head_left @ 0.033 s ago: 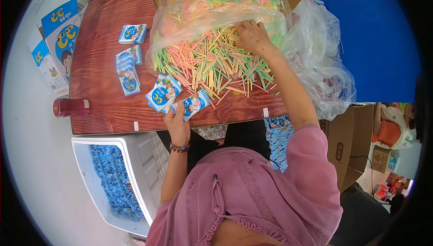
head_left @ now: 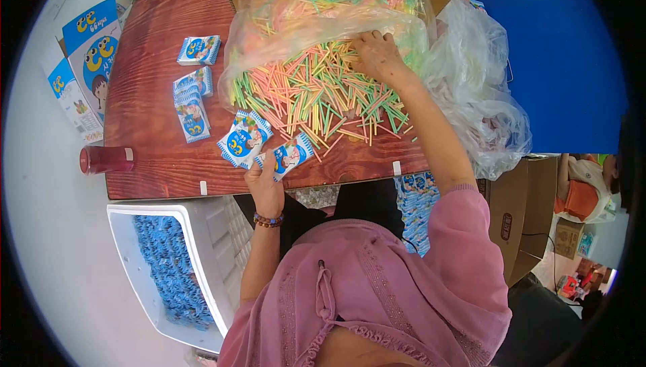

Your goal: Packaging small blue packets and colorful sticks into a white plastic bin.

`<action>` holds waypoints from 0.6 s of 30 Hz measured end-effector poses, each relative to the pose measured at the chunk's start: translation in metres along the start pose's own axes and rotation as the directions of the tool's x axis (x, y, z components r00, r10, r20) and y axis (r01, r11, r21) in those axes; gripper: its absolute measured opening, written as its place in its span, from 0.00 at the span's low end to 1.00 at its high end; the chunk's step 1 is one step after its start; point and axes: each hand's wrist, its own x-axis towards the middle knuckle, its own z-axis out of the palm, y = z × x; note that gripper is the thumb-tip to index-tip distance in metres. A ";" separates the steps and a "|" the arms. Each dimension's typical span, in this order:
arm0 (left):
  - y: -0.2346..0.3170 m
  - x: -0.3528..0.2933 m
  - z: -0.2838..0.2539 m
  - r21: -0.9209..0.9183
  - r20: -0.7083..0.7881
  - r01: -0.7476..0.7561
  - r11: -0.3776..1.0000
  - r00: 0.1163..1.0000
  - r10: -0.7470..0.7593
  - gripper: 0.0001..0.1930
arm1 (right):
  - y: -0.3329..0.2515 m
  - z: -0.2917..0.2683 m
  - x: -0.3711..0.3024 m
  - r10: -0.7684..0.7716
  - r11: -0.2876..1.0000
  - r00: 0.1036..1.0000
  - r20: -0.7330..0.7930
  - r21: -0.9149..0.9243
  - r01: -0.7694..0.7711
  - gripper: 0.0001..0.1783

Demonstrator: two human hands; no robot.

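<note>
My left hand (head_left: pixel 264 184) is closed on a small blue-and-white sachet (head_left: pixel 291 156) at the table's near edge. Beside it, several similar sachets (head_left: pixel 241 139) overlap in a loose pile on the wood. My right hand (head_left: pixel 378 56) reaches into the mouth of a large clear plastic bag (head_left: pixel 296 33). Its fingers are curled down at the heap of thin pink, yellow and green sticks (head_left: pixel 316 84); what they grip is hidden. Sticks spill from the bag onto the reddish wooden table (head_left: pixel 151 115).
More sachets (head_left: pixel 192 113) lie left of the bag. A dark red jar (head_left: pixel 106 160) sits at the left edge, near a printed carton (head_left: pixel 94 57). Below stands a white foam box (head_left: pixel 185 215) full of blue sachets. Crumpled clear plastic (head_left: pixel 481 91) and brown cardboard (head_left: pixel 521 205) are at right.
</note>
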 end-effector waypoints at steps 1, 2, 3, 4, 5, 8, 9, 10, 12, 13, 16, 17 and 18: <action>0.000 0.000 0.001 -0.011 -0.012 0.000 1.000 1.000 0.000 0.08 | -0.001 0.003 0.001 -0.002 1.000 1.000 -0.001 0.000 0.002 0.26; 0.001 0.000 0.001 -0.011 -0.013 -0.002 1.000 1.000 0.002 0.08 | -0.002 0.008 0.003 0.004 1.000 1.000 -0.029 -0.025 -0.005 0.24; 0.001 -0.001 0.001 -0.016 0.002 -0.002 1.000 1.000 0.002 0.08 | -0.004 0.012 0.004 0.008 0.999 0.998 -0.056 -0.050 -0.011 0.22; 0.003 -0.002 0.002 -0.022 0.017 -0.002 1.000 1.000 0.002 0.08 | -0.004 0.015 0.004 0.006 0.999 0.998 -0.056 -0.049 -0.009 0.22; 0.003 -0.003 0.005 -0.022 0.016 -0.002 1.000 1.000 0.002 0.08 | -0.003 0.018 0.004 0.020 0.998 0.997 -0.069 -0.059 -0.024 0.21; 0.006 -0.003 0.017 -0.032 -0.082 0.003 0.999 0.997 -0.006 0.06 | 0.004 0.026 0.000 0.008 0.999 0.991 -0.132 -0.038 -0.014 0.19; 0.006 -0.002 0.015 -0.033 -0.077 0.010 0.999 0.997 -0.012 0.06 | 0.004 0.024 -0.002 -0.020 1.000 0.983 -0.185 -0.005 0.020 0.18; 0.007 -0.002 0.013 -0.034 -0.070 0.017 0.999 0.997 -0.019 0.05 | 0.005 0.022 -0.004 -0.022 1.000 0.983 -0.183 -0.005 0.022 0.18; 0.009 -0.003 0.014 -0.039 -0.059 0.014 0.999 0.998 -0.016 0.05 | 0.008 0.014 -0.011 -0.126 0.988 0.983 -0.132 0.076 0.137 0.19; 0.009 -0.003 0.015 -0.043 -0.047 0.011 0.999 0.999 -0.013 0.05 | 0.007 0.013 -0.014 -0.126 0.988 0.984 -0.128 0.076 0.137 0.19; 0.008 -0.001 0.012 -0.028 -0.036 0.013 1.000 0.999 -0.014 0.05 | 0.002 0.010 -0.025 -0.094 0.979 0.994 -0.058 0.176 0.102 0.24; 0.008 -0.002 0.013 -0.028 -0.039 0.014 0.999 0.999 -0.015 0.05 | 0.000 0.009 -0.030 -0.090 0.982 0.992 -0.089 0.157 0.103 0.27; 0.009 -0.002 0.015 -0.031 -0.048 0.010 0.999 0.999 -0.012 0.05 | -0.001 0.008 -0.033 -0.085 0.985 0.989 -0.121 0.136 0.101 0.29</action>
